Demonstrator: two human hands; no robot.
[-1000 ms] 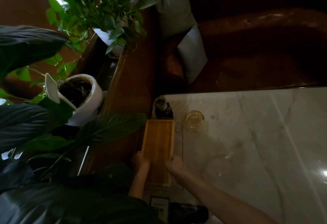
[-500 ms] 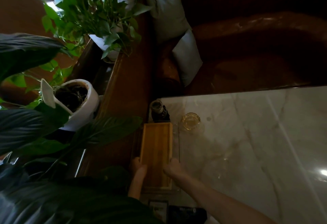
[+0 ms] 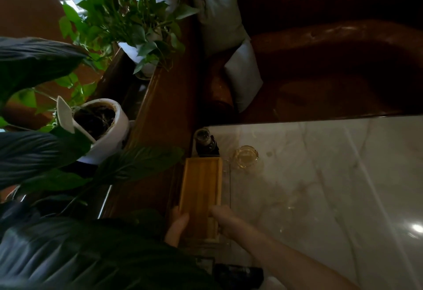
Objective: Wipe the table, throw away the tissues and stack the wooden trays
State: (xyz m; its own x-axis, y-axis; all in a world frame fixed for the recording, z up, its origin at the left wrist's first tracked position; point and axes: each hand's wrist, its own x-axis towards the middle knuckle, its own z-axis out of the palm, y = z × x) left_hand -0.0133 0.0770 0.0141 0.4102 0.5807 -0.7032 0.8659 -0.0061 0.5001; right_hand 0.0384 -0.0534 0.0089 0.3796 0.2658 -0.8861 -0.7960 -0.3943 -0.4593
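**Marble table with a wooden tray at its edge**

Pale marble table (image 3: 320, 186) holds a long wooden tray (image 3: 201, 186) along its left edge. Left hand (image 3: 177, 224) and right hand (image 3: 223, 216) grasp the tray's near end, one on each side. Glass ashtray (image 3: 246, 156) sits nearby.

Pale marble-look surface (image 3: 320, 186), polished and glossy, veined in grey and catching a bright glare spot at the right. The wooden tray (image 3: 200, 189) shows a smooth, satiny honey-coloured grain running lengthwise. Beside it, a clear glass ashtray (image 3: 246, 156), shiny and amber-tinted. The sofa (image 3: 332, 67) looks like brown leather with a soft sheen; its cushions (image 3: 229, 45) are matt grey cloth. The plant pot (image 3: 107, 143) is smooth white glazed ceramic.
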